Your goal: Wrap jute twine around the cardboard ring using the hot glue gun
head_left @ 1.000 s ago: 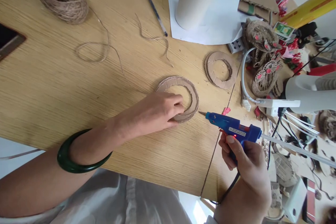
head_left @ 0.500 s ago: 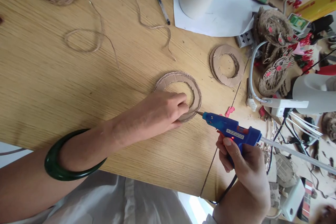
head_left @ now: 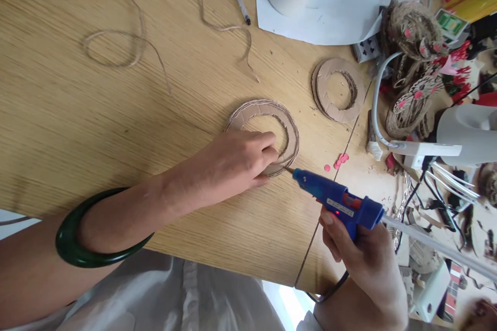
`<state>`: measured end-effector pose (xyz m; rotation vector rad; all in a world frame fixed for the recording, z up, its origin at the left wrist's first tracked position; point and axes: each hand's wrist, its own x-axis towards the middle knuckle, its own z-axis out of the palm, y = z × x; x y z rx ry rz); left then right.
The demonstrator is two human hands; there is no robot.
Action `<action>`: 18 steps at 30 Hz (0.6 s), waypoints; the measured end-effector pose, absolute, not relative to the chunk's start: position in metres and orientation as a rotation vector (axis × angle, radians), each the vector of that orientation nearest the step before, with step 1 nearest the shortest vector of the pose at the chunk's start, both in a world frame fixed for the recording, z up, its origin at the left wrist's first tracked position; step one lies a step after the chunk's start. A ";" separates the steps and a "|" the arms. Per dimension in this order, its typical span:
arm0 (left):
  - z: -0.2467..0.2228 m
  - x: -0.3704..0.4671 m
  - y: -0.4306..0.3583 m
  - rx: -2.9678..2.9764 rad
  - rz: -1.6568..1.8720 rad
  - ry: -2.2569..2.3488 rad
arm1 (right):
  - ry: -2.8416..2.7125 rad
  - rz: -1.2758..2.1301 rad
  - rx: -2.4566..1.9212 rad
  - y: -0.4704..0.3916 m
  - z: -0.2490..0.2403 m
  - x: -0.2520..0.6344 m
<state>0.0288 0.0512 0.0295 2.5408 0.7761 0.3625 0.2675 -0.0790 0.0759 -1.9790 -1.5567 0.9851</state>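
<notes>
pale wood-grain table (head_left: 233,253): gap closed.
right hand (head_left: 361,253) gripped blue plastic glue gun (head_left: 337,196); left hand (head_left: 240,160) pinched flat brown cardboard ring (head_left: 260,108) on the tabletop, fingers narrow; slim tapered nozzle (head_left: 289,169), outside a second earlier, overlapped its rim, seemingly ready for glue, contact unclear.

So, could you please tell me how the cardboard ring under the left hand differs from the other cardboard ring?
The held ring looks wider, with a larger opening; the free ring looks smaller.
The held ring is partly covered by the left hand; the free ring lies untouched.
The glue gun points at the held ring, not the free ring.
Both are flat, brown and layered.
</notes>
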 end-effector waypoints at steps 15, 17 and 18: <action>0.029 0.028 0.050 2.549 0.367 0.758 | -1.609 0.827 -2.028 -0.080 0.077 0.267; 0.029 0.028 0.050 2.556 0.374 0.757 | -1.579 0.834 -2.021 -0.081 0.076 0.269; 0.029 0.029 0.050 2.562 0.373 0.757 | -1.567 0.839 -2.014 -0.081 0.075 0.270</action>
